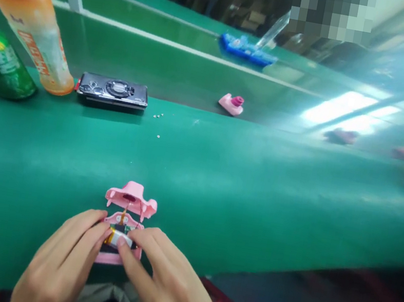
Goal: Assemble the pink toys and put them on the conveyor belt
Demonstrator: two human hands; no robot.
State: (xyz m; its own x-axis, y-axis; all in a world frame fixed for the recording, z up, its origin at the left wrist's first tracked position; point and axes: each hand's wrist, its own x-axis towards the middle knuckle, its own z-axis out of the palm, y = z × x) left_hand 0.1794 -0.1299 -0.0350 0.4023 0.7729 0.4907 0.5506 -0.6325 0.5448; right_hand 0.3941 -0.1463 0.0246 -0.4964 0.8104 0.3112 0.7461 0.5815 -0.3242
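Observation:
A pink plastic housing (110, 259) lies open at the table's near edge, with a silver battery with yellow tape (120, 238) inside it. Just beyond it rests a matching pink cover (132, 196), joined to it by thin wires and a flat cable. My left hand (69, 252) grips the housing's left side, its fingertips at the battery's yellow end. From the right, my right hand (164, 274) holds the housing, with a fingertip pressed on the battery. Parts of the circuit board are hidden under the fingers.
A green can (2, 61), an orange drink bottle (33, 22) and a dark phone-like device (114, 91) stand or lie at the back left. Tiny white bits lie near the device. Beyond are a pink part (231, 104) on a green belt (163, 61) and a blue tray (247, 50).

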